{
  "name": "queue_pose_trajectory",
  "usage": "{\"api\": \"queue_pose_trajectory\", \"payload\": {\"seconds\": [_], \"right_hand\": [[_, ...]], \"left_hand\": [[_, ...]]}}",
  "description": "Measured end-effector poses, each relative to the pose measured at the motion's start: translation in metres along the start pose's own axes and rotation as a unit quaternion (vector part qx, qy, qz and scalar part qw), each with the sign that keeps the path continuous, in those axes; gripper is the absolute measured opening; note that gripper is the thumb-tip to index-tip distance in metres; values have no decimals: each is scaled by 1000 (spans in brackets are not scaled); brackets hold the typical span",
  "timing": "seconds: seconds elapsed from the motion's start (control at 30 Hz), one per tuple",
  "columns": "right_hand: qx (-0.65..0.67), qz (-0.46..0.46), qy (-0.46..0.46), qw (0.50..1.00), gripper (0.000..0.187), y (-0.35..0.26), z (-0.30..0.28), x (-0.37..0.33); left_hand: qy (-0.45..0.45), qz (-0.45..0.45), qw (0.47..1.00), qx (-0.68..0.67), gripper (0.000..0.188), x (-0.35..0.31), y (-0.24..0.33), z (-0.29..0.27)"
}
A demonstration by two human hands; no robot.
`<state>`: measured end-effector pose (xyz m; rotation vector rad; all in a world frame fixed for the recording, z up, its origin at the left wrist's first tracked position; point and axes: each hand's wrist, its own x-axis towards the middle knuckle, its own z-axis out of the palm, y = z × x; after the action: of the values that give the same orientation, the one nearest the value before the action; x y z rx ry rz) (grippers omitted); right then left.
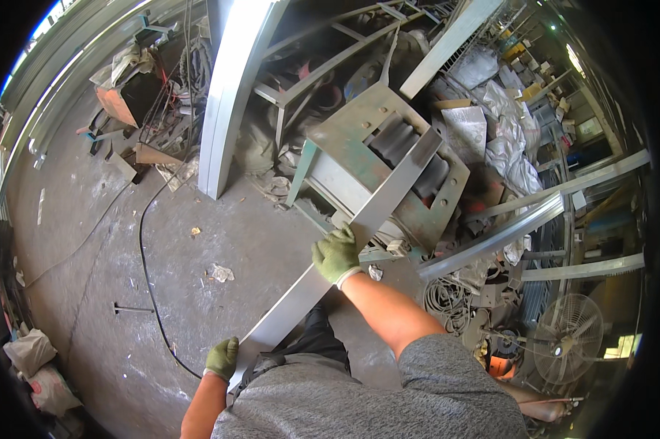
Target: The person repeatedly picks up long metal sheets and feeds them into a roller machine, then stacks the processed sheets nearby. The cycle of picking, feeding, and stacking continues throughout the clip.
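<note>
A long, flat grey metal strip (292, 301) slants from beside my waist up to a green and grey metal machine (339, 137) ahead on the right. Its far end lies across the machine's top, over the dark ridged rollers (394, 143) in the opening. My right hand (336, 256), in a green knit glove, grips the strip about midway, just short of the machine. Closer to my body, my gloved left hand (222, 358) is closed on the strip's near end. The fingers of both hands are partly hidden.
A tall pale metal post (231, 95) stands left of the machine. A black cable (145, 260) and a small T-shaped metal piece (132, 309) lie on the concrete floor. Metal beams (498, 230) lean at the right, above a coiled cable (447, 301) and a caged fan (568, 336).
</note>
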<state>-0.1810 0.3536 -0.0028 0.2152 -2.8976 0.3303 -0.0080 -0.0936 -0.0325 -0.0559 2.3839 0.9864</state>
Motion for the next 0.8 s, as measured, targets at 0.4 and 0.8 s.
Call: {"api": "queue_pose_trajectory", "payload": {"seconds": [0.4, 0.8], "right_hand": [[99, -15, 3, 995, 27, -118, 22, -64], [21, -1, 44, 999, 33, 105, -30, 47]], "left_hand": [[24, -70, 992, 98, 69, -88, -114, -28], [-21, 58, 996, 66, 58, 35, 109, 18]]}}
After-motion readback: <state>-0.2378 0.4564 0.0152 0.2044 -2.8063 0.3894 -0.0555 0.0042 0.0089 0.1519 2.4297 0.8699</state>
